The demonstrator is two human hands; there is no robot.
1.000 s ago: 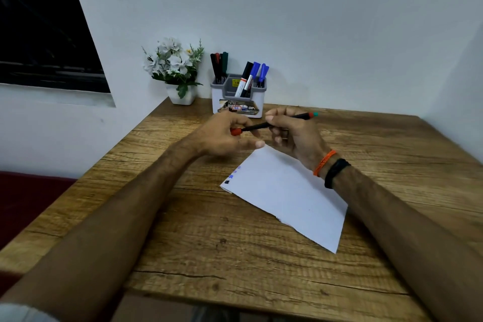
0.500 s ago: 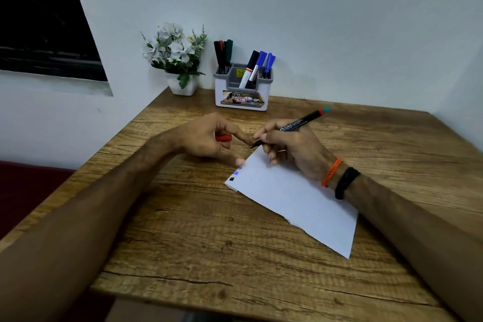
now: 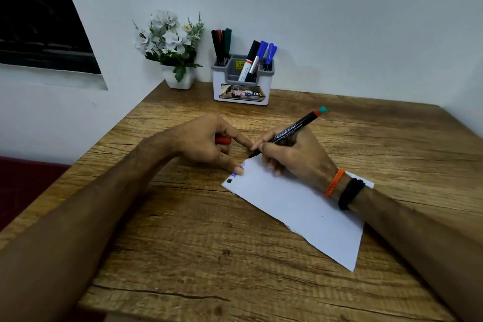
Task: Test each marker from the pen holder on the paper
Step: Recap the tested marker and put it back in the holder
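1. On the desk (image 3: 183, 256), from the head view, I see my right hand (image 3: 295, 154) with its fingers pinching a black marker (image 3: 290, 131), tip at the far corner of the paper (image 3: 300, 206).
2. My left hand (image 3: 206, 144) curls its fingers round the red cap (image 3: 223, 140), thumb pressing the paper's edge.
3. Against the wall stands the pen holder (image 3: 241, 86), markers upright inside, a flower pot (image 3: 179, 78) beside it.

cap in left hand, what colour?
Red. The cap shows in the head view, gripped in the left hand.
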